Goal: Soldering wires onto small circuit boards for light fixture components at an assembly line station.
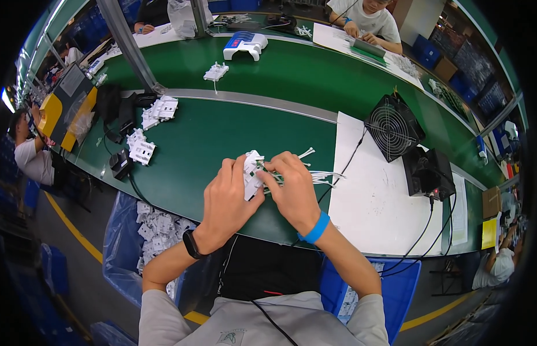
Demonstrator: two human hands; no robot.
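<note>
My left hand (227, 199) is closed around a white moulded plastic part (253, 183), held just above the green table in front of me. At the upper right of this part, my right hand (296, 187) has its fingers bent in a pinch; a bit of green shows beside the fingertips. Whatever sits between those fingers is too small and covered to make out. White cables with small end pieces (321, 176) lie on the table to the right, partly behind my right hand.
White plastic parts (141, 151) lie in piles at the left. A black fan (389, 128) and a black box (433, 173) with cords stand right. A lined bin (115, 254) of white parts is below left, a blue bin (404, 288) below right. Beyond runs a green conveyor (297, 75) with a white-blue housing (245, 45).
</note>
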